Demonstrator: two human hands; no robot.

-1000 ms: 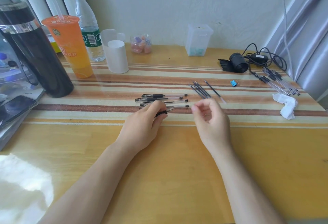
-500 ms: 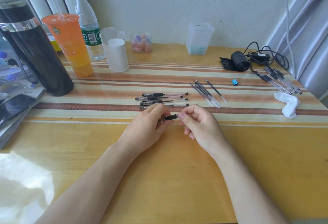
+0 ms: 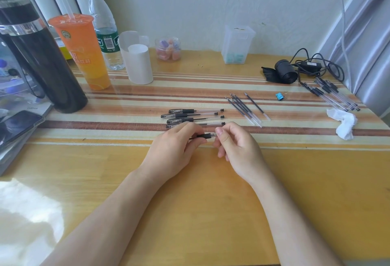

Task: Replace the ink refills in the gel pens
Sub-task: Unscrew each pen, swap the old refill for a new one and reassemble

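I see both hands meeting at centre frame over the surface (image 3: 200,202): left hand (image 3: 175,147) grips one gel pen (image 3: 205,135) by its black grip section, fingers (image 3: 195,141) curled round it, pen lying roughly level and pointing right. Right hand (image 3: 236,149) pinches the pen's right end between thumb and forefinger, its other fingers loosely curled below. That end is covered by the fingertips, so I can't tell which part is being held. Just above the hands, a row of four more pens (image 3: 194,116) lies side by side on the striped mat (image 3: 126,105), the nearest partly hidden behind the left hand. To the right of them is a loose bunch of refills (image 3: 242,107), with a single refill (image 3: 256,105) just beside it. Further right I note a blue binder clip (image 3: 279,96), a second pile of pens (image 3: 333,97) near the right edge and a crumpled tissue (image 3: 344,123) below that pile. Upper left: black flask (image 3: 40,59), orange drink cup (image 3: 82,50), water bottle (image 3: 105,31), white cup (image 3: 138,65). Along the wall a small jar (image 3: 168,49), a clear box (image 3: 237,44), and a black roll (image 3: 285,73) by a tangled cable (image 3: 325,67)
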